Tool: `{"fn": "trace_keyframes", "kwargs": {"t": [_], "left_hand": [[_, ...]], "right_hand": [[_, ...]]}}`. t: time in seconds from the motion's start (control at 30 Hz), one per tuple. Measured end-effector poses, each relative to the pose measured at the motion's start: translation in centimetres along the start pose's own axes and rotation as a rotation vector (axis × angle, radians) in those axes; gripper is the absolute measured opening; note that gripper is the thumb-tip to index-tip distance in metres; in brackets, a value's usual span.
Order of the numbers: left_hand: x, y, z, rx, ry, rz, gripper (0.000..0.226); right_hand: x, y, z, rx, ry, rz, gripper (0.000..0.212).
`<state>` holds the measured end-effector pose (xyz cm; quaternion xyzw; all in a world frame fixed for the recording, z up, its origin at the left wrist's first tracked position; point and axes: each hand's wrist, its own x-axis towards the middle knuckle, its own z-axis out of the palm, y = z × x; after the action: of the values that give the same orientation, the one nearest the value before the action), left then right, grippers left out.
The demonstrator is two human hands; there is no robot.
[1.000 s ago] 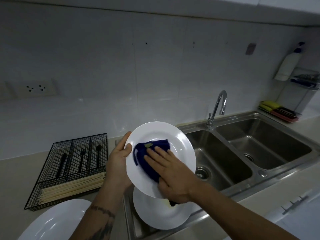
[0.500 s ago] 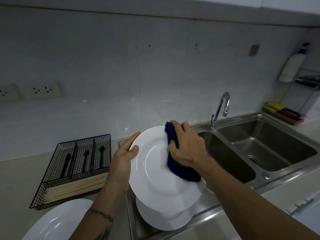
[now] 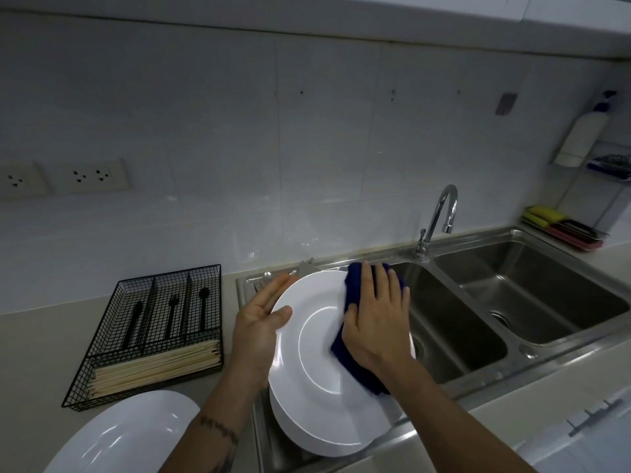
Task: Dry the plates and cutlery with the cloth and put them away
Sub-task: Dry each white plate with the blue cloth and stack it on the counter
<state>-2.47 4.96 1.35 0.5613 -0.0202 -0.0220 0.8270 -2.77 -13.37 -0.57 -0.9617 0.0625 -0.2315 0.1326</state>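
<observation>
The left hand [image 3: 259, 322] is gripping the rim of the round white ceramic plate [image 3: 317, 339], tilted above the steel sink [image 3: 454, 336]. The right hand [image 3: 375, 319] is pressing the soft dark-blue cloth [image 3: 355, 278] against its face. The plate is likely slippery, rigid and fragile; rim support is advised.

worktop [image 3: 41, 339]: pale, runs along tiled wall | left part: black wire cutlery tray [image 3: 150, 332] near back edge | front-left edge: white plate [image 3: 123, 435] | right: steel double sink [image 3: 478, 322] set in
</observation>
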Motion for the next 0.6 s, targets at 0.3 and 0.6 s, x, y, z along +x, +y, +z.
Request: {"fn": "trace_keyframes", "kwargs": {"t": [0.3,0.6], "left_hand": [[1.5,1.1,0.5,-0.071,0.043,-0.026,0.047],[1.5,2.0,-1.5,-0.131,0.146,-0.019,0.040]], "right_hand": [[-2.0,-2.8,-1.1,0.208,-0.291,-0.495,0.073],[-1.0,1.3,-1.8,-0.007,-0.378,-0.521,0.077]]}}
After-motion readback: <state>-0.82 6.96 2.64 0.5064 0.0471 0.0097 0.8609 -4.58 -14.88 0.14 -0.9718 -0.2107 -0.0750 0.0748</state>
